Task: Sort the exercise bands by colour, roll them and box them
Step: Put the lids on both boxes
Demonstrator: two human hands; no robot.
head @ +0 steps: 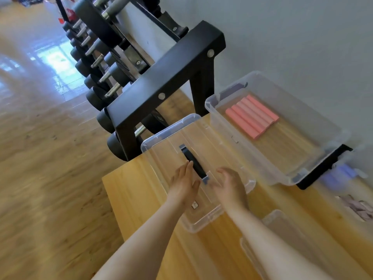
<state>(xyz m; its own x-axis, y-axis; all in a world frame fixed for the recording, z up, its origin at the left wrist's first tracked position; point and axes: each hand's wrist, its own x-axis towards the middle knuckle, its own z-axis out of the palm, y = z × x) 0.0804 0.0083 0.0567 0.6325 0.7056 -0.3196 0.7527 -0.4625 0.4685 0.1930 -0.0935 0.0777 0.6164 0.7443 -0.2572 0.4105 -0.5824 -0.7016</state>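
Pink bands: a row of salmon-pink rolled exercise bands [252, 116] is lying side by side, each touching the next, on the floor of the open clear plastic box [210, 104], toward its far end.
Lid: a clear plastic lid [161, 146] with a dark carry handle [192, 158] is lying flat on the pale wooden table [129, 195], just beside the box.
Left hand: the left hand [184, 182] is resting over the lid, its fingers straight and pressed together, their tips touching the handle's side.
Right hand: the right hand [230, 184] is hovering over the lid beside the handle's near end. It is blurred, its fingers are curving loosely, and it seems to be gripping nothing.
Step, as judged: the pink set is looking finished, and the hands are probably going for the lid to close that box.
Handling: the rolls are likely soft, light and springy, so a nudge risks unrolling them, and clasping each across its middle seems safest. The lid is likely light, slick and a little flexible, so the handle or two opposite rims are the sensible holds.
Also there: bluish-purple rolls [339, 174], blurred, are sitting in another clear container at the right, and a black dumbbell rack [167, 77] is standing beyond the table.
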